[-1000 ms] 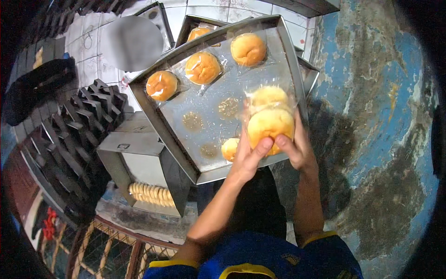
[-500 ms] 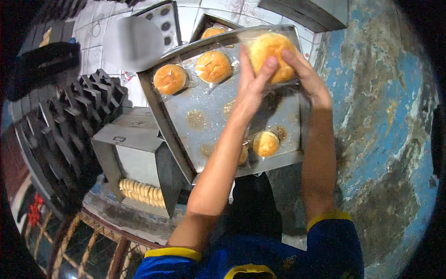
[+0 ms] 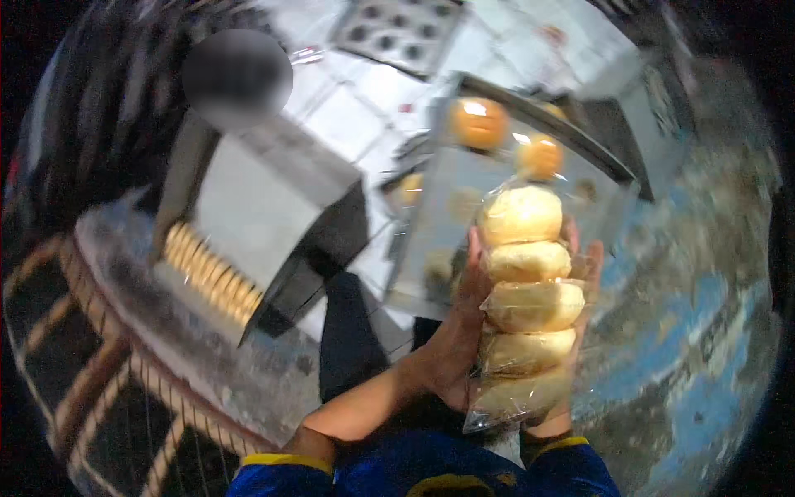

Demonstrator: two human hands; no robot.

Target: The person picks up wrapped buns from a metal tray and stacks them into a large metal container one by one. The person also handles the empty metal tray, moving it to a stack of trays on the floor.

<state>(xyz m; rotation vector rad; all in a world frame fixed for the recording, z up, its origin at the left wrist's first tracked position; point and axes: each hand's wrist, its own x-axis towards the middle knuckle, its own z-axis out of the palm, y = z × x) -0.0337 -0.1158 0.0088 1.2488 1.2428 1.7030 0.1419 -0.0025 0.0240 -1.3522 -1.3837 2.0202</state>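
Observation:
A row of several round, pale-sided buns (image 3: pixel 530 306) in clear plastic wrapping is squeezed between my two hands, close to my body. My left hand (image 3: pixel 460 340) presses on the row's left side, fingers partly behind it. Along the other side lies my right hand (image 3: pixel 586 273), mostly hidden by the buns. Just beyond them is a shallow metal baking tray (image 3: pixel 426 224). On it sit a golden-topped bun (image 3: pixel 479 124) and a second wrapped bun (image 3: pixel 541 157), both blurred. Brownish round marks show on the tray's surface.
To the left stands an open metal box (image 3: pixel 273 157) with a row of small pale baked pieces (image 3: pixel 211 273) inside. A tray with dark round hollows (image 3: pixel 397 33) lies on white tiles at the back. A railing (image 3: pixel 157 373) runs along the lower left.
My hands have drawn back from over the tray toward my body with the buns, whose sides now show as a row. The view has turned, and the tray appears farther right.

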